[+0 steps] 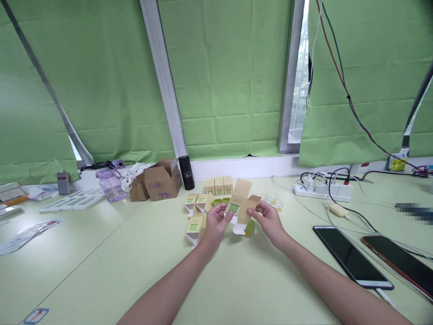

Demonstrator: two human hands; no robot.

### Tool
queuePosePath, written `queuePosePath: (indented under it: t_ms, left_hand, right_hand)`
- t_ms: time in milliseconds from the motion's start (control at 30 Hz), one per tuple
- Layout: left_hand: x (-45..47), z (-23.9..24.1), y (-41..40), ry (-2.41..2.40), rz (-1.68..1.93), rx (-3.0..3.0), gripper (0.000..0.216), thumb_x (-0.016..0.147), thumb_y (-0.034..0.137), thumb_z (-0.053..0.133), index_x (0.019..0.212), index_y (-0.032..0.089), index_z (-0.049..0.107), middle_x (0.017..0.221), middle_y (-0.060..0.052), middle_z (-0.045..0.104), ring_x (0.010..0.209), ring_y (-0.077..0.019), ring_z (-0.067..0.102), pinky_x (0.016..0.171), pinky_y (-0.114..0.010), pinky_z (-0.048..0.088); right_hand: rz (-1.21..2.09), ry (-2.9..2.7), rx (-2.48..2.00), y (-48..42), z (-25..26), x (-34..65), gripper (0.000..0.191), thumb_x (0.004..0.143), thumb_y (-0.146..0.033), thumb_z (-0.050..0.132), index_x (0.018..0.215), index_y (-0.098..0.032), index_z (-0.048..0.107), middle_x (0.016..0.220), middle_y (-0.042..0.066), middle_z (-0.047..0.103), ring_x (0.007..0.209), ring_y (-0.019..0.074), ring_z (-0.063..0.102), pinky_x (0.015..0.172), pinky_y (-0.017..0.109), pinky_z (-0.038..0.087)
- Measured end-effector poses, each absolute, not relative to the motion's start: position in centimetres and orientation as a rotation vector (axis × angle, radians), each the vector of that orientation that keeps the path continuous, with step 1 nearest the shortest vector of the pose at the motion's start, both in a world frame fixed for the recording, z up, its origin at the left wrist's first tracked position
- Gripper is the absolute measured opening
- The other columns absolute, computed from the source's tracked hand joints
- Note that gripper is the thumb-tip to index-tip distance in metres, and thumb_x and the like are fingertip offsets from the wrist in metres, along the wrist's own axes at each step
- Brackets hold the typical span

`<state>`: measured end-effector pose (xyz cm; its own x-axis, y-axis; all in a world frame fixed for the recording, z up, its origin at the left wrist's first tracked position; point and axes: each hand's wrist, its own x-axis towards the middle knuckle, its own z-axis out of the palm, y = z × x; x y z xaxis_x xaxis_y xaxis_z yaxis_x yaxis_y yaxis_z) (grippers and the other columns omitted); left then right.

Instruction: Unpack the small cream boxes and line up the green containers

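Both hands hold a small tan carton (238, 205) with a green label and its flaps open, raised a little above the pale green table (135, 253). My left hand (215, 222) pinches its left side. My right hand (269, 220) grips its right side. Under the carton lies a small yellow-green item (250, 228). Several more tan cartons (199, 212) lie just left of my hands, some unfolded. Three closed ones (219, 185) stand in a row behind them.
A brown cardboard box (163, 182), a black cylinder (186, 172) and a purple bottle (110, 184) stand at the back left. A power strip (323, 188) with cables sits at the back right. Two phones (352, 256) lie at the right. Papers lie at the far left.
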<state>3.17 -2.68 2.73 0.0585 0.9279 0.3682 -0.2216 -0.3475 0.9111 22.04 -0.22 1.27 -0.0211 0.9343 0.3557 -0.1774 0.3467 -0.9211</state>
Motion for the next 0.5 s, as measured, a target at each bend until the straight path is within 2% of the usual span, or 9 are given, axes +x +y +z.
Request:
queuePosePath:
  t_ms: [167, 233, 333, 500]
  left_hand:
    - [2.9, 3.2, -3.6, 0.827, 1.663, 1.953, 0.010, 0.092, 0.028, 0.071, 0.100, 0.024, 0.076, 0.110, -0.010, 0.078, 0.118, -0.0295, 0.063, 0.103, -0.051, 0.050]
    - [2.8, 3.2, -3.8, 0.833, 1.710, 2.186, 0.015, 0.092, 0.020, 0.068, 0.100, 0.028, 0.078, 0.114, -0.009, 0.078, 0.125, -0.0314, 0.055, 0.106, -0.058, 0.046]
    - [2.8, 2.9, -3.9, 0.947, 1.772, 2.403, 0.024, 0.088, 0.014, 0.066, 0.094, 0.032, 0.080, 0.119, -0.008, 0.076, 0.128, -0.0342, 0.048, 0.107, -0.064, 0.043]
    - [2.7, 2.4, -3.7, 1.067, 1.743, 2.520, 0.027, 0.086, 0.013, 0.064, 0.089, 0.033, 0.082, 0.109, -0.009, 0.074, 0.120, -0.0348, 0.048, 0.101, -0.062, 0.046]
  right_hand:
    - [0.925, -1.273, -0.804, -0.2, 1.2, 22.2, 0.033, 0.071, -0.046, 0.085, 0.095, -0.026, 0.075, 0.107, 0.007, 0.078, 0.105, 0.0295, 0.068, 0.098, 0.044, 0.051]
    - [0.982, -1.202, -0.756, 0.0, 1.1, 22.3, 0.030, 0.070, -0.041, 0.081, 0.096, -0.026, 0.075, 0.108, 0.007, 0.077, 0.103, 0.0296, 0.068, 0.093, 0.042, 0.054]
    - [1.102, -1.041, -0.728, 0.5, 0.8, 22.5, 0.029, 0.068, -0.039, 0.076, 0.094, -0.027, 0.075, 0.098, 0.006, 0.077, 0.089, 0.0283, 0.069, 0.078, 0.039, 0.056]
    - [1.087, -0.984, -0.764, 1.4, 0.1, 22.6, 0.027, 0.066, -0.039, 0.075, 0.090, -0.028, 0.076, 0.091, 0.003, 0.077, 0.087, 0.0286, 0.068, 0.077, 0.039, 0.055]
